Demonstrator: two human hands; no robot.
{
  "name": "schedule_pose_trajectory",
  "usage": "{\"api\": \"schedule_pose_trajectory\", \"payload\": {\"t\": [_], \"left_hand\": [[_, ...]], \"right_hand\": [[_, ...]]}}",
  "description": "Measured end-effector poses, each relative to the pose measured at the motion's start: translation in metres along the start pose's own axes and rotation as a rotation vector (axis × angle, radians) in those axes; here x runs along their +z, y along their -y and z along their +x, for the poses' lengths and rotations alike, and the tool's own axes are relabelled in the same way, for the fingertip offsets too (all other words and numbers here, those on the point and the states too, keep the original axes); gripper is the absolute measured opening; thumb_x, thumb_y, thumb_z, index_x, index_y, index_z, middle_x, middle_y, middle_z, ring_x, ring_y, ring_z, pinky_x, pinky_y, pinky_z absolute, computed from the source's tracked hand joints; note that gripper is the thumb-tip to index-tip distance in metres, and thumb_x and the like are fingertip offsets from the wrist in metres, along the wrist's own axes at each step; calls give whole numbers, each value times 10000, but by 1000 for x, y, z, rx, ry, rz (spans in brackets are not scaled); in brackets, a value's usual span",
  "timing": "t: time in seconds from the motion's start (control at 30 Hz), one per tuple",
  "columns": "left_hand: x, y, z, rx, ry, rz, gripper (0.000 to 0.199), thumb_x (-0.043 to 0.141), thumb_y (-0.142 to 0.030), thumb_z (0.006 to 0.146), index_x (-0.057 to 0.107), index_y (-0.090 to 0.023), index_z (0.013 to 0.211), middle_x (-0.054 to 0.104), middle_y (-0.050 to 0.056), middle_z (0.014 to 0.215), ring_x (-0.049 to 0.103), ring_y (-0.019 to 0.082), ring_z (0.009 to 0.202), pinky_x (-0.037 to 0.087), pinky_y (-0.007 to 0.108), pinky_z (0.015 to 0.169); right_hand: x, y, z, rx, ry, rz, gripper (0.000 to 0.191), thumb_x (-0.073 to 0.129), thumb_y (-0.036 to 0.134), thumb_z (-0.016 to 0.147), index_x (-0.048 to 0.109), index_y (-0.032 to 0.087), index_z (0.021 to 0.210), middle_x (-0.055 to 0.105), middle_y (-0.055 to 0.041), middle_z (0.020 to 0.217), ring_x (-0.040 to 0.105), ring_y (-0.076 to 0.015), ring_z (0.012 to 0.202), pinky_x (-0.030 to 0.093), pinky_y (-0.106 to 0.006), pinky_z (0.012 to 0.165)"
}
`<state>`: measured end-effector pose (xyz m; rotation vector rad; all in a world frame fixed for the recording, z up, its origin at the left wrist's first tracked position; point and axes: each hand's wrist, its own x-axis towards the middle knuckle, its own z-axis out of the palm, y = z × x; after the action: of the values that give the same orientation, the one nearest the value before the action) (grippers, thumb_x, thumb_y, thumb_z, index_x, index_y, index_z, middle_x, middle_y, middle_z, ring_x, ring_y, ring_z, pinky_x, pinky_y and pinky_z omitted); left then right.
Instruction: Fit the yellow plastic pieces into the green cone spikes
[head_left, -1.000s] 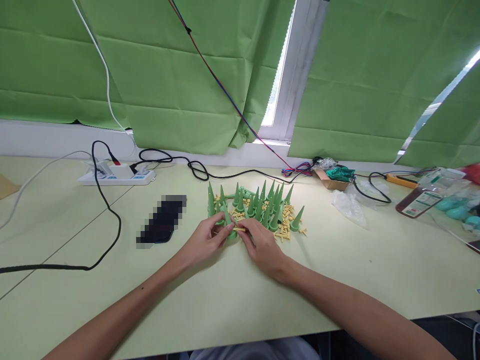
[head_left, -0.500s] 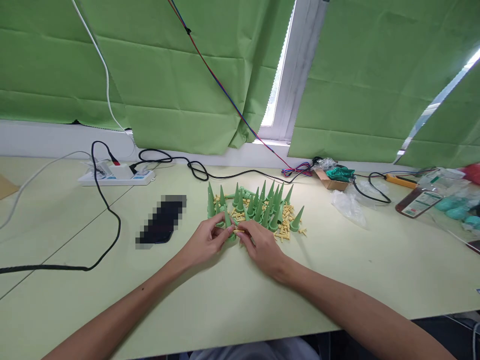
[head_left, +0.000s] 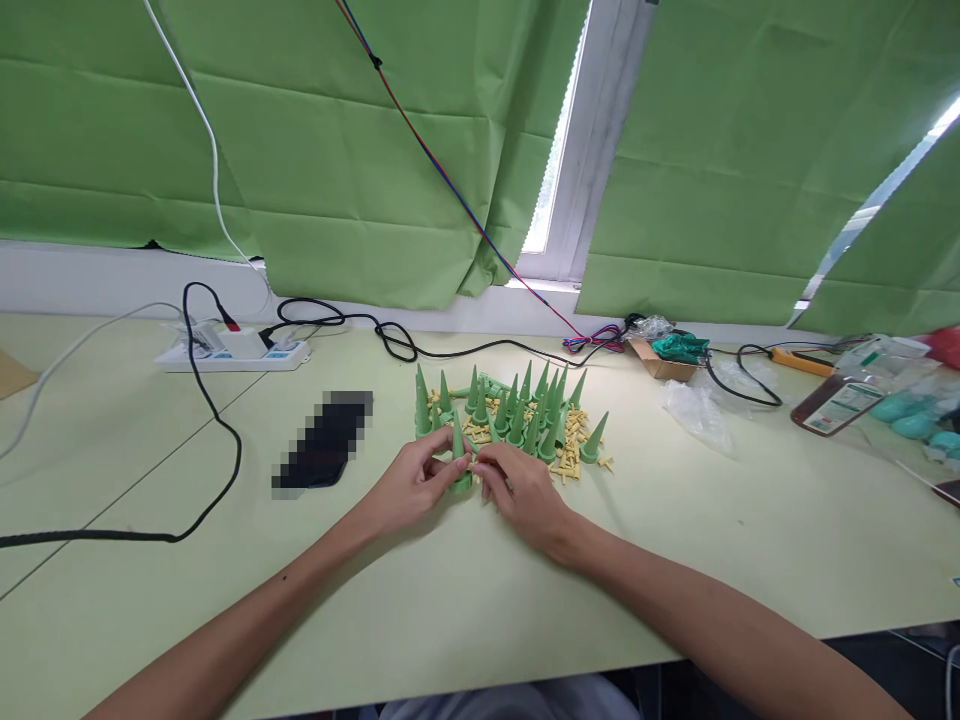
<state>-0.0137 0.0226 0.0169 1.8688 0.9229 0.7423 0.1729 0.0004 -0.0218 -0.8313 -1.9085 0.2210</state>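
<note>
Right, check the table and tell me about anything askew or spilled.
The small yellow pieces lie in a loose jumble among the green cones, some straying beside the rightmost cone, so they look spilled, perhaps deliberately. Nothing looks plainly damaged.

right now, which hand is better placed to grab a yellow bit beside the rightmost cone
Probably the right hand: it lies nearer the yellow bits by the rightmost cone, though its grip seems shut on a small bit. The left hand is farther off and holds another cone.
</note>
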Motion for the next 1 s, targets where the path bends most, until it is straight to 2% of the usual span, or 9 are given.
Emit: {"api": "schedule_pose_trajectory", "payload": {"t": [0.4,0.57,0.7,0.8,0.87,1.0], "left_hand": [[2,-4,-1,-15,2,-21,282,531,-460,936,551,-188,1009,594,11,906,301,57,485,221,213,446],[0,0,0,5,-45,25,260,519,-434,947,552,-180,989,568,7,863,303,63,502,228,216,462],[-2,2,1,17,-123,29,253,561,-426,919,562,-174,945,556,5,812,316,62,484,240,215,452],[-2,2,2,26,-168,35,259,582,-434,900,571,-176,920,548,-1,772,335,65,475,255,212,444],[-2,1,3,29,-174,35,269,587,-446,891,574,-177,905,540,-7,744,341,68,470,255,209,436],[0,1,2,26,-152,34,275,597,-453,877,577,-180,907,531,-12,701,331,70,456,236,209,425]], "right_hand": [[-2,4,1,62,54,-16,251,391,275,1056,559,201,885,567,13,656,527,-128,549,419,-242,550],[-1,2,0,48,42,-46,238,387,264,1051,582,192,936,629,-26,765,567,-148,635,449,-261,599],[-1,2,-2,52,45,-50,173,446,249,1027,599,186,1076,681,-71,918,619,-170,720,499,-284,655],[-1,2,-2,52,70,-27,191,478,227,1013,577,188,1172,685,-98,1032,644,-173,746,531,-304,703],[-1,0,-2,47,83,-27,190,470,213,1014,578,189,1170,687,-94,1011,646,-176,747,537,-311,711],[0,-3,-2,23,88,-42,165,441,203,1019,599,178,1060,662,-54,822,615,-177,681,516,-302,656]]}}
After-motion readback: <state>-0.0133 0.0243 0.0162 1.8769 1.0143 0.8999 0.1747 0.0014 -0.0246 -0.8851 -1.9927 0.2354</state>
